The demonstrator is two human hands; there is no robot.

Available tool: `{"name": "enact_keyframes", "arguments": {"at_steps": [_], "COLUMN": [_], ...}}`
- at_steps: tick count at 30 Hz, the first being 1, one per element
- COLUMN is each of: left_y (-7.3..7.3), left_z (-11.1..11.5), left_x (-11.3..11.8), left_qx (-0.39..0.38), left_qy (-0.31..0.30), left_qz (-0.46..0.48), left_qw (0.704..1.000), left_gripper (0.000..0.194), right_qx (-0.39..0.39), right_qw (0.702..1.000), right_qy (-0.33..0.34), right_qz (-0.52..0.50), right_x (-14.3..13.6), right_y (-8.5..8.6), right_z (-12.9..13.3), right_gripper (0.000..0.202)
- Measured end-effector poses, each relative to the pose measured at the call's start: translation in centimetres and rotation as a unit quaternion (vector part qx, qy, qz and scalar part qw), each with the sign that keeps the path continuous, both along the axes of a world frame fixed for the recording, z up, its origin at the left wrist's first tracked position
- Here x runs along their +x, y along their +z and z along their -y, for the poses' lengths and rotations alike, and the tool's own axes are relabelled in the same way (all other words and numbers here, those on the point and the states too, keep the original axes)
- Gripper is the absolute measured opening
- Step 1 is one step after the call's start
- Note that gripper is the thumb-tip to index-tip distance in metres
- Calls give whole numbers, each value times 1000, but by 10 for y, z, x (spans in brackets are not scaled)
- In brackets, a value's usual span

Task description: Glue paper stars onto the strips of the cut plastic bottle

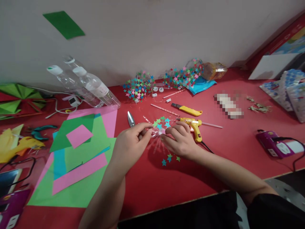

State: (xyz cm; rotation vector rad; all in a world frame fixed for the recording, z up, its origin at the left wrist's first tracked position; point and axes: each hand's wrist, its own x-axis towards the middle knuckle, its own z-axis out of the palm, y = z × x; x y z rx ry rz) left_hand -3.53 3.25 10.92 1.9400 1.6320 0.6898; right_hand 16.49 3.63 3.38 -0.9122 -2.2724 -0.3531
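Observation:
Between my hands is a clear plastic piece cut into thin strips [160, 131], fanned out with blue and green paper stars [161, 120] at the strip ends. My left hand [133, 141] pinches it from the left, thumb and forefinger together. My right hand [179, 140] grips its right side with bent fingers; what lies under the fingertips is partly hidden. More stars [169, 158] show just below it. Close behind my right hand lies a yellow glue gun [195, 127] with a glue stick in its back. Scissor blades [131, 119] stick out beyond my left hand.
A yellow utility knife [188, 109] and striped straws [164, 109] lie farther back. Star-covered clear balls [140, 86] stand by the wall. Coloured paper sheets [78, 159] and clear bottles [95, 86] are at left. A purple power strip [274, 144] sits at right.

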Motion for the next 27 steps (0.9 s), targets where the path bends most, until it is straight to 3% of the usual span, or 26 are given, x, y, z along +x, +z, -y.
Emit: {"name": "enact_keyframes", "arguments": {"at_steps": [6,9,16,19,23,27], "left_y": [2,3,5,6,5,-3], "left_z": [-1,0,3,3,1,-1], "left_x": [0,0,0,0,-1,-2], "left_qx": [-11,-14,-35,-45,-14,63], "left_qy": [5,10,-2,-17,-37,-40], "left_qz": [-2,-3,2,-2,-46,-100], "left_qw": [1000,1000,999,999,998,992], "left_gripper": [21,21,20,21,23,41], "right_qx": [-66,-109,-104,-136,-256,-340], "right_qw": [997,991,986,981,960,937], "right_qy": [23,16,-17,-41,-94,-77], "right_qz": [-39,-77,-132,-129,-70,-10], "right_x": [4,9,28,40,54,55], "right_y": [14,22,44,53,53,41], "right_z": [-2,-3,-12,-15,-12,-2], "right_gripper": [21,17,12,14,16,23]}}
